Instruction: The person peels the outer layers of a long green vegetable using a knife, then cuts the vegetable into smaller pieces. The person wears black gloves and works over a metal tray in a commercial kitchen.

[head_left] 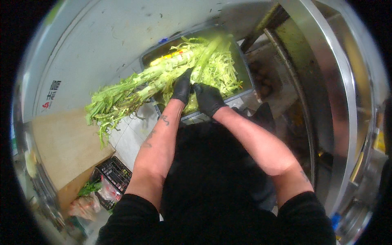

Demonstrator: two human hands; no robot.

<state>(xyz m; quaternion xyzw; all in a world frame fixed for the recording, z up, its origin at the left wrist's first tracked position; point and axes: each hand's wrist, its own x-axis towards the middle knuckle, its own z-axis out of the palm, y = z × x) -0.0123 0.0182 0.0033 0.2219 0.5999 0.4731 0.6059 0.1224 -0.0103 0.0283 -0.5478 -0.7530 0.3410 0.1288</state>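
Black shirt (212,171) closest, both bare forearms (157,141) angling inward over a grey bin (244,75). From where I stand, the gloved left hand (182,87) grasps a pale green stalk (205,61) above shredded peelings (226,77); the right hand (209,99) curls beside it, its grip unclear. Dark lettering (53,93) and a red mark (45,105) sit on the pale panel (102,45) leftward.
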